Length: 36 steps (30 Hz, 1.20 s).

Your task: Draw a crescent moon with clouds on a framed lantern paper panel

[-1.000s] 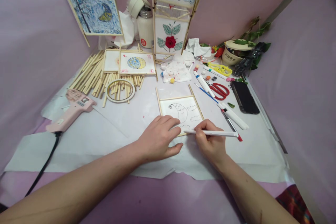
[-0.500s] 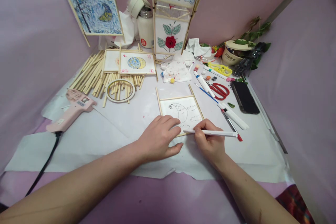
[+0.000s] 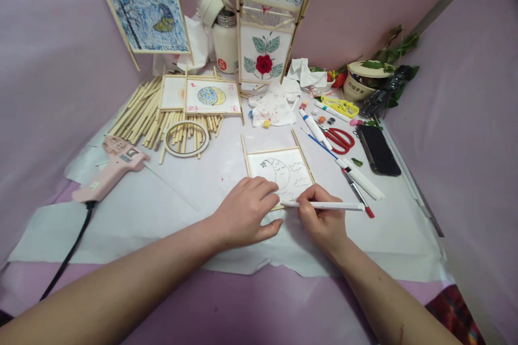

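Note:
A small stick-framed drawing [image 3: 279,172] lies flat in front of me, with a crescent moon, a star and wavy cloud outlines in thin dark lines. My left hand [image 3: 251,210] rests over its lower left corner, fingers stretched out and thumb apart. In my right hand [image 3: 324,215] is a slim white pen [image 3: 335,205], gripped near its tip and lying almost level. The tip is at the drawing's lower edge, just right of my left fingers. The lower left of the picture is hidden under my left hand.
To the left lie a pink glue gun [image 3: 113,167], a roll of tape [image 3: 186,138] and many thin wooden sticks [image 3: 137,113]. On the right are red scissors [image 3: 340,140], white markers [image 3: 360,178] and a phone [image 3: 378,150]. Behind stand framed pictures [image 3: 265,54] and a bottle [image 3: 225,43].
My right hand and the pen have shifted very slightly left along the drawing's lower edge. My left hand stays in place.

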Available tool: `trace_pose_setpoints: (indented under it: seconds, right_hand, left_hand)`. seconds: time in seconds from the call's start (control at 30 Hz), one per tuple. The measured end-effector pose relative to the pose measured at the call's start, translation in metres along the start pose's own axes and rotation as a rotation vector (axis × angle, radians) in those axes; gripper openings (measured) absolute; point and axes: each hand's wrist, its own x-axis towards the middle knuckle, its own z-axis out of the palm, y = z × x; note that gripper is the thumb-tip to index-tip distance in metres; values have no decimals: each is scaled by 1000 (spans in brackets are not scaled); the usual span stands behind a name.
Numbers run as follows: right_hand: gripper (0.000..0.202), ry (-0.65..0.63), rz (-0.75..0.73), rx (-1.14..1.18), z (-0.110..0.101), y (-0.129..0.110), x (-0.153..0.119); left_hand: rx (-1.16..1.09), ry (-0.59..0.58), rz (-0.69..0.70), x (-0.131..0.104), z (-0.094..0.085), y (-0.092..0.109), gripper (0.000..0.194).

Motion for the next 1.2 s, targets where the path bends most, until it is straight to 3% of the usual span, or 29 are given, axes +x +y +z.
trace_pose_setpoints:
  seconds: [0.9,1.2]
  right_hand:
    - [17,4,76,46,4,6,1]
    - [14,-141,-24,-16,-3,2,12]
  left_hand:
    - [3,0,-8,1,0,1,19]
    - [2,80,19,-6,-7,6,22]
